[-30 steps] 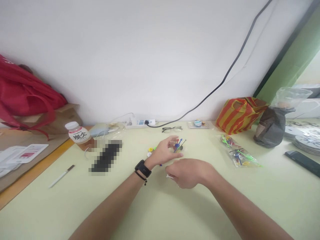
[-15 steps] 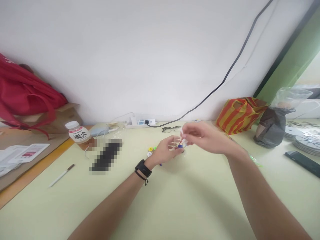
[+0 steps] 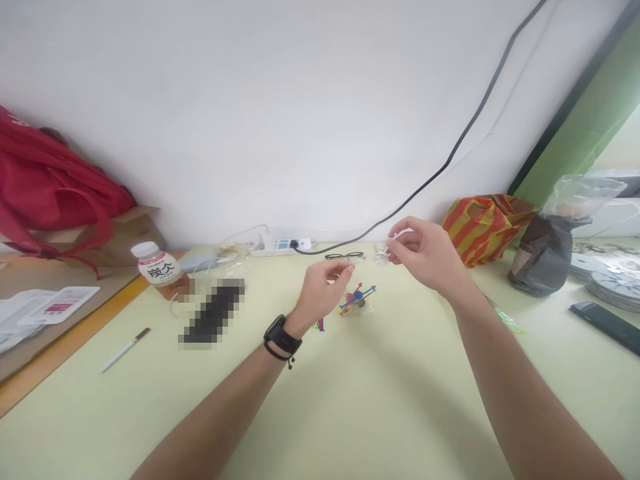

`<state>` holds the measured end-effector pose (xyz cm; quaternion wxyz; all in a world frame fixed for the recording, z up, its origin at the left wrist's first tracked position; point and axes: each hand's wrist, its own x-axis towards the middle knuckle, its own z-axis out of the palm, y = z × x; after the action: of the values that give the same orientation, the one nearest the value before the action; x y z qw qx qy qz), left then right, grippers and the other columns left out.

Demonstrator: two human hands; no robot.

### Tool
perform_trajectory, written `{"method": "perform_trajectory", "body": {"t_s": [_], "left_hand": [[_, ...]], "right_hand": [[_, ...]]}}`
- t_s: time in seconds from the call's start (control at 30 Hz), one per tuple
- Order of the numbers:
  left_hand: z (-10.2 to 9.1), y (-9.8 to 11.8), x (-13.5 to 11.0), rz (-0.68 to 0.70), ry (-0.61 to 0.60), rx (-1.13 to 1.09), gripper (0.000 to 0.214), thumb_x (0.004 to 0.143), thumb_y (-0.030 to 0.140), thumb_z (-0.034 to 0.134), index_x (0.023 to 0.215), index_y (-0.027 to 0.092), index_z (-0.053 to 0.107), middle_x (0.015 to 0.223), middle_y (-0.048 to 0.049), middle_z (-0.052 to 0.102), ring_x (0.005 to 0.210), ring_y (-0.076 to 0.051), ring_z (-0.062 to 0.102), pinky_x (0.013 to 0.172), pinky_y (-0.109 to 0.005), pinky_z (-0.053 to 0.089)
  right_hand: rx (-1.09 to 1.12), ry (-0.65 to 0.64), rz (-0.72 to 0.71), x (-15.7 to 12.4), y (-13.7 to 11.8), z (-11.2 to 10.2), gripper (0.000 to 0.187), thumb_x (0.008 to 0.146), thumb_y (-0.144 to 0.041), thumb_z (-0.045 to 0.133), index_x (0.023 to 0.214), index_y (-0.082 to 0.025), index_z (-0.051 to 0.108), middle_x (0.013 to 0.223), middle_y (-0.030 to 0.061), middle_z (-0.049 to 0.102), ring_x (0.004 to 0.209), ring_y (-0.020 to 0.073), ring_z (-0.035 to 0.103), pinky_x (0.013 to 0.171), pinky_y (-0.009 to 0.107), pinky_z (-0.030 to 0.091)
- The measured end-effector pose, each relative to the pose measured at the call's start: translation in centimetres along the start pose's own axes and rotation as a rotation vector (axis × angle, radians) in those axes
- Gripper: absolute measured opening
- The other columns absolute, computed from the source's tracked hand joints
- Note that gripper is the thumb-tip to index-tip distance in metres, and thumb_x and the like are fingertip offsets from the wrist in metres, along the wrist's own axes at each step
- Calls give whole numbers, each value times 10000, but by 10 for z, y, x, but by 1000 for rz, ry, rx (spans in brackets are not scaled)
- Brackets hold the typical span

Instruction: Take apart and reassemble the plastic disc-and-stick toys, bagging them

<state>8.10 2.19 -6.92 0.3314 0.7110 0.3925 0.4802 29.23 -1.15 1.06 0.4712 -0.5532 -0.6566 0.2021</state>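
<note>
My left hand [image 3: 324, 291], with a black watch on its wrist, is raised over the table in a pinch. Its thumb and index finger meet, and whatever they hold is hidden or too small to name. My right hand [image 3: 423, 252] hovers further right and nearer the wall, fingers closed at the tips around something small and whitish that I cannot make out. Below and between the hands lie several coloured plastic arrows [image 3: 358, 298] in red, blue and yellow, by some clear plastic. More small coloured pieces [image 3: 320, 325] show partly from under my left hand.
Eyeglasses [image 3: 345, 256] and a power strip [image 3: 281, 247] lie along the wall. A bottle [image 3: 159, 270], a pixelated dark object [image 3: 213, 313] and a pen [image 3: 124, 350] are on the left. Striped [image 3: 480, 227] and dark bags [image 3: 543, 257] stand at right, near a phone [image 3: 607, 327].
My hands have moved apart, the right one up and to the right, the left one slightly up and left. Its fingers have closed from spread to pinched. The coloured arrows are now uncovered.
</note>
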Motion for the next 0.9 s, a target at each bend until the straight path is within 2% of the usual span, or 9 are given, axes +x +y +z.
{"method": "perform_trajectory", "body": {"t_s": [0.2, 0.3, 0.5, 0.67, 0.77, 0.9], "left_hand": [[-1, 4, 1, 12, 48, -17, 146, 887, 297, 700, 922, 164, 750, 847, -43, 764, 761, -186, 724, 716, -288, 587], [-2, 7, 1, 20, 86, 32, 166, 895, 325, 701, 871, 168, 750, 843, -42, 766, 756, -183, 717, 696, -281, 578], [-4, 9, 0, 95, 120, 51, 147, 911, 323, 696, 918, 180, 727, 856, -44, 763, 752, -175, 712, 718, -283, 589], [-7, 15, -1, 127, 139, 86, 193, 927, 256, 658, 1116, 221, 651, 894, -21, 742, 739, -147, 708, 701, -249, 574], [-9, 18, 0, 186, 115, 178, 99, 947, 191, 587, 1017, 222, 650, 865, -1, 723, 723, -133, 687, 691, -241, 552], [-10, 14, 1, 269, 87, 286, 218, 937, 104, 524, 956, 208, 714, 942, -22, 757, 797, -152, 693, 763, -273, 556]], "right_hand": [[1, 59, -22, 0, 2, 10, 72, 872, -266, 637, 879, -195, 631, 748, 54, 758, 662, 210, 728, 556, 258, 482], [11, 43, -24, -1, 2, 17, 71, 863, -264, 638, 883, -197, 628, 745, 49, 752, 653, 202, 718, 566, 261, 488], [-69, 12, -86, -2, 2, 34, 22, 807, -210, 646, 811, -196, 664, 733, 33, 708, 693, 189, 699, 627, 270, 516], [9, -10, 18, -4, 1, 38, 67, 816, -247, 657, 857, -195, 646, 738, 20, 694, 519, 161, 671, 485, 253, 477], [53, -69, 103, -4, 2, 40, 112, 819, -281, 682, 807, -184, 627, 763, 46, 720, 456, 156, 649, 421, 253, 458], [101, -142, 138, -2, 6, 45, 103, 834, -275, 665, 831, -177, 635, 815, 59, 735, 442, 138, 623, 389, 245, 433]]}}
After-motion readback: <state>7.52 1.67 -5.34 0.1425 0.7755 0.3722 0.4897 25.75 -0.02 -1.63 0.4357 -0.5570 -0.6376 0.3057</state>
